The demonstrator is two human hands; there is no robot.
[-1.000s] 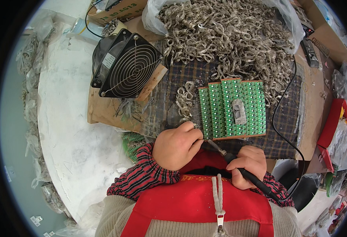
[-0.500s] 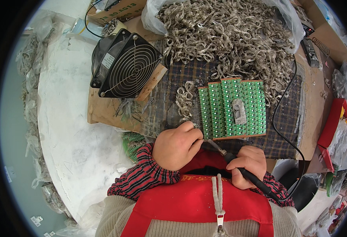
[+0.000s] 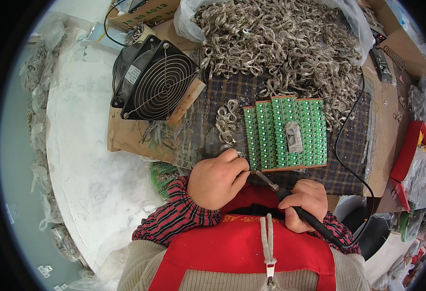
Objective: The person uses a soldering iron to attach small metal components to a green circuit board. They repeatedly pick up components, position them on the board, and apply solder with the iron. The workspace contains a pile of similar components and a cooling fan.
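The fingers of the right hand (image 3: 308, 200) wrap the iron (image 3: 282, 193), its tip near the lower-left corner of the boards (image 3: 282, 127). The left hand (image 3: 217, 180) bends its fingers there; whether they grip anything cannot be told. Work appears under way at that corner; how much is finished is unclear, and many wires (image 3: 276, 43) lie heaped beyond.

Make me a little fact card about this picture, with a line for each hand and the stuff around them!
Left hand: at the lower left corner of the green boards; whether it pinches anything is hidden
Right hand: grips a soldering iron, pointing toward the left hand
Block: grey, on the boards
Pile: silvery loops, beyond the boards
Fan: black, left of the boards
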